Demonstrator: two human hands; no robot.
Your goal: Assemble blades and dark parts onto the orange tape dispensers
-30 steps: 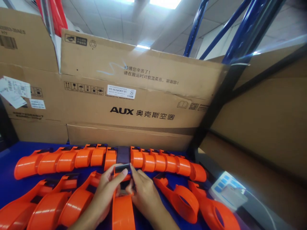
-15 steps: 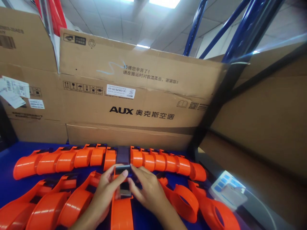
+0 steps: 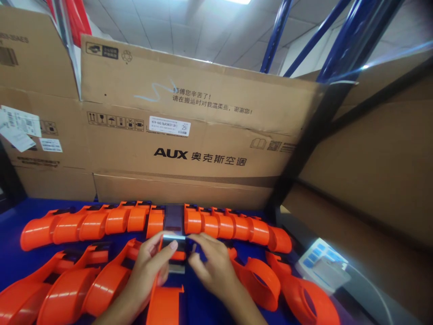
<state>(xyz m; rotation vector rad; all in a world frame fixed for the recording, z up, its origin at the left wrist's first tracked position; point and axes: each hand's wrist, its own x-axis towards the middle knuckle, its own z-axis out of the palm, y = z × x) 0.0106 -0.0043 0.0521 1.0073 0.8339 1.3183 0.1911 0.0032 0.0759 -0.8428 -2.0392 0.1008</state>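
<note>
An orange tape dispenser [image 3: 165, 304] with a black head plate and a silver toothed blade [image 3: 173, 237] is upright in front of me. My left hand [image 3: 150, 266] is closed round its upper part, thumb lying across the black plate. Just right of the blade's end is my right hand [image 3: 214, 264]; its index finger and thumb are curved and apart, with blue showing between them. Whether that index fingertip touches the dispenser's edge is unclear. Behind the blade stands a dark upright piece [image 3: 173, 217], partly covered by the dispenser.
A row of orange dispensers [image 3: 93, 225] runs along the back of the blue surface [image 3: 13, 225]. Larger-looking ones lie nearer, at left [image 3: 69, 293] and right [image 3: 260, 282]. A cardboard panel [image 3: 203, 189] rises behind. At right is a white device [image 3: 323, 262] with blue keys.
My right thumb and index finger have come off the dispenser's right side and moved slightly right. The dispenser's lower body has shifted a little left and down; my left hand keeps its hold.
</note>
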